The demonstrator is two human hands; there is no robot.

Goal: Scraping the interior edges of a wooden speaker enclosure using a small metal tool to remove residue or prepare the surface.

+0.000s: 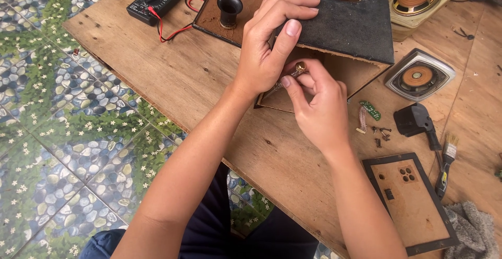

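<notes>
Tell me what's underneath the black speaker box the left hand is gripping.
The black speaker box rests on the plywood board. The left hand and right hand cover its near edge, so the inside stays hidden.

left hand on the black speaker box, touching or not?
Touching. Head view shows the left hand with fingers curled over the black box top edge and thumb pressed on its corner.

A black speaker box (345,23) is sitting on the brown board (172,76), beside blue-green pebble-and-flower floor tiles (57,133).
</notes>
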